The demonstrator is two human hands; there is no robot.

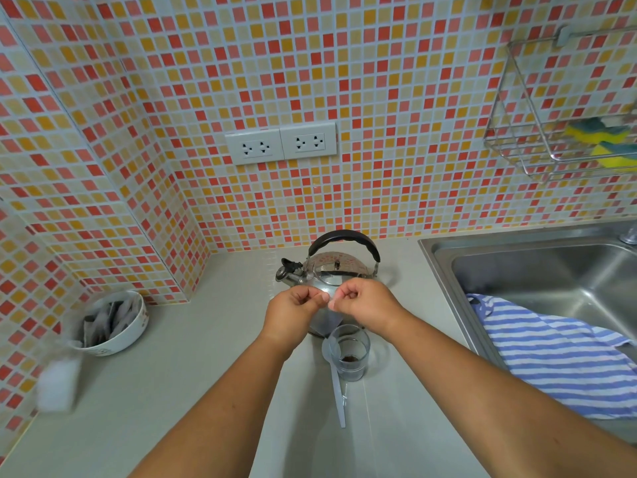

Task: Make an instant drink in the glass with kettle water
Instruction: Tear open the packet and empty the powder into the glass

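A clear glass (351,353) stands on the counter with brown powder at its bottom. Just above it hangs a pale sachet (331,320), pinched at its top edge by my left hand (295,310) and my right hand (362,302), which sit side by side. Behind my hands stands a steel kettle (332,269) with a black handle, its spout pointing left. A white plastic spoon (336,381) lies on the counter, its bowl touching the left side of the glass.
A white bowl (129,334) with several dark sachets sits at the left by the tiled wall. A steel sink (537,267) is at the right, a blue striped cloth (558,360) draped over its edge. A blurred white object (57,384) is at far left.
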